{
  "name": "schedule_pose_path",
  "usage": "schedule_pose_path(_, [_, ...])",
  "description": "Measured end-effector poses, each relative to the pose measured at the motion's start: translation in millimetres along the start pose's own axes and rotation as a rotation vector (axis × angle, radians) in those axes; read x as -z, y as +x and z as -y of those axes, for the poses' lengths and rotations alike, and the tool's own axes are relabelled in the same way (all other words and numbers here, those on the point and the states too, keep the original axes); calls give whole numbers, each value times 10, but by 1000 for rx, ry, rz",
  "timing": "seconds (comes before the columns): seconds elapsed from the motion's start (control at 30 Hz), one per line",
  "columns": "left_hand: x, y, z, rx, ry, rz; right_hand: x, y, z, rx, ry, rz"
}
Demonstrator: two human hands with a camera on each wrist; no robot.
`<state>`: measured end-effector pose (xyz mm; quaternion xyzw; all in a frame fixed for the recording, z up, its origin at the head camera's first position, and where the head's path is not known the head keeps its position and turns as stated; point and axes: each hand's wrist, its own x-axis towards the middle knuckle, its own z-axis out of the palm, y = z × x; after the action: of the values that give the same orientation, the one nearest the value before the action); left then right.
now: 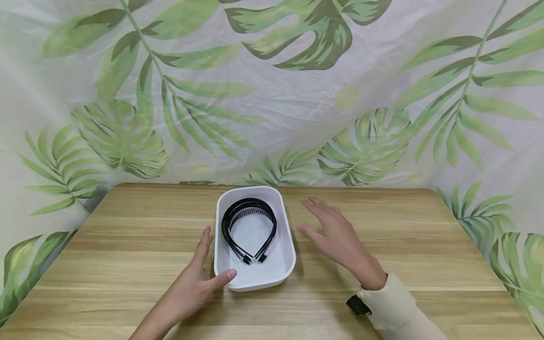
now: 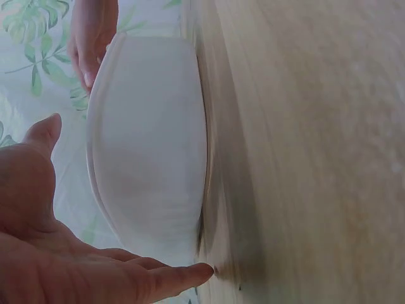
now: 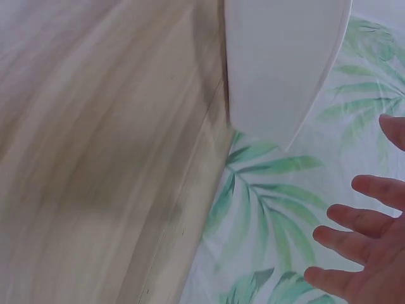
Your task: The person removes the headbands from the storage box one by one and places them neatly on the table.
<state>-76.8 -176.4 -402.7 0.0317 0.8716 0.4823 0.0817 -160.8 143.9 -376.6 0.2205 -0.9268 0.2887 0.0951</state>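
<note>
A white rounded plastic bin [image 1: 255, 278] stands on the wooden table, and several black toothed headbands [image 1: 248, 205] lie stacked inside it. At the bin's left side is my left hand [image 1: 193, 285], fingers extended along the wall and thumb over the near left corner of the rim; whether the thumb touches is hard to tell. In the left wrist view the fingers of that hand [image 2: 95, 266] look straight beside the bin wall [image 2: 149, 139]. My right hand [image 1: 335, 233] hovers right of the bin, apart from it, fingers spread and holding nothing.
The wood-grain table [image 1: 140, 245] extends to both sides of the bin. Behind its far edge hangs a pale cloth [image 1: 289, 104] printed with green leaves. A black band [image 1: 358, 305] sits at the right wrist by the cream sleeve [image 1: 399, 307].
</note>
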Motion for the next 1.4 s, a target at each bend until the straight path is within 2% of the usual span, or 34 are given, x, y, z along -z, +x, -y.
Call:
schedule_pose_path(0.23, [-64, 40, 24, -37, -34, 9, -113, 192, 119, 74, 112, -32])
schedule_pose_path(0.33, [-86, 52, 22, -41, -47, 15, -159, 267, 160, 101, 144, -21])
schedule_pose_path(0.7, [-116, 73, 14, -56, -77, 49, -278, 504, 214, 122, 209, 61])
schedule_pose_path(0.87, [-133, 89, 27, -64, -93, 52, -328, 610, 206, 118, 266, 95])
schedule_pose_path(1.07, [-135, 90, 26, -64, -35, 40, -382, 724, 206, 64, 329, 138])
schedule_pose_path(1.4, [-141, 99, 4, -15, -22, 49, -522, 891, 196, 30, 377, 152])
